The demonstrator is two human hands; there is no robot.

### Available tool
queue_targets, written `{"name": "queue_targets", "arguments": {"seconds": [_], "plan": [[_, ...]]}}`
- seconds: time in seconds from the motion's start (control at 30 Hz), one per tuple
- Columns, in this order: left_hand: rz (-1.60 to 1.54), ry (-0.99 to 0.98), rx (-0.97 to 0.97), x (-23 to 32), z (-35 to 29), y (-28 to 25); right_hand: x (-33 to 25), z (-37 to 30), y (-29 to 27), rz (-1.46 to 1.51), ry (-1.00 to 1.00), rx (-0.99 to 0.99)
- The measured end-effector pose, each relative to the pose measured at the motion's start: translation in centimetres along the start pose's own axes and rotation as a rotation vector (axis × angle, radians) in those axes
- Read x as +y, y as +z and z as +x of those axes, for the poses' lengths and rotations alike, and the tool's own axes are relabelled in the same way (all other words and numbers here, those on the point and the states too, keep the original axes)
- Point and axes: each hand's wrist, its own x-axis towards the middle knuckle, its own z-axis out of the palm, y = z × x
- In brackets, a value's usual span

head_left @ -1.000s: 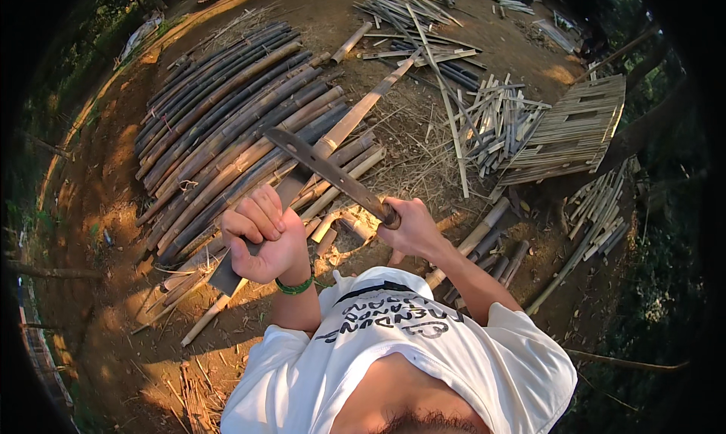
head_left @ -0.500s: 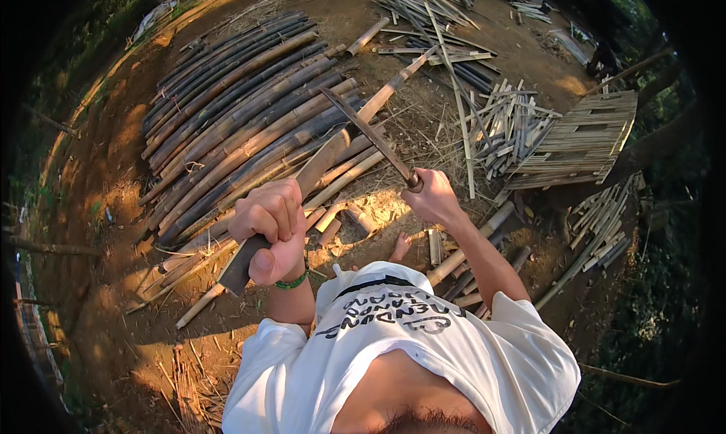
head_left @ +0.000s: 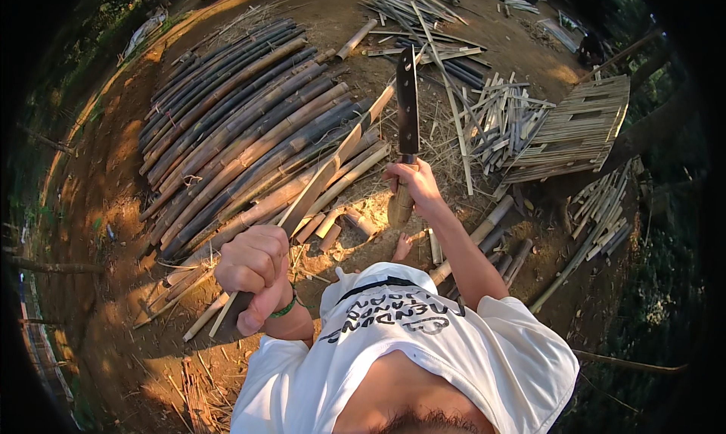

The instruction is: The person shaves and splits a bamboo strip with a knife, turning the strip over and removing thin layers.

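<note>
My left hand (head_left: 253, 271) is closed around a long split bamboo strip (head_left: 321, 178). The strip slants up and away to the right, and its short near end pokes out below my fist. In my right hand (head_left: 417, 186) is a machete (head_left: 407, 105), gripped by its wooden handle. Its dark, broad blade, with several small holes, points away from me. The blade stands just right of the strip's far part, and a gap shows between them lower down.
A wide row of bamboo poles (head_left: 249, 139) lies on the dirt at left. Short bamboo offcuts (head_left: 361, 222) lie near my bare foot (head_left: 402, 246). At right are a heap of split pieces (head_left: 503, 120), a slatted bamboo panel (head_left: 578, 127) and more strips (head_left: 601, 214).
The machete has swung from slanting left across the strip to pointing straight away, its flat side now showing. My left hand has shifted slightly left and down with the strip.
</note>
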Motion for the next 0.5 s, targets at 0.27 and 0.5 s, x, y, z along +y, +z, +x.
{"name": "queue_targets", "arguments": {"seconds": [0.27,0.5], "plan": [[0.019,-0.014,0.177,-0.9,1.7,1.6,-3.1,-2.6,2.2,-0.162,-0.126,0.015],[0.074,0.119,0.123,-3.5,1.4,1.4,-5.8,-10.6,5.3,-0.753,-0.466,-0.184]]}}
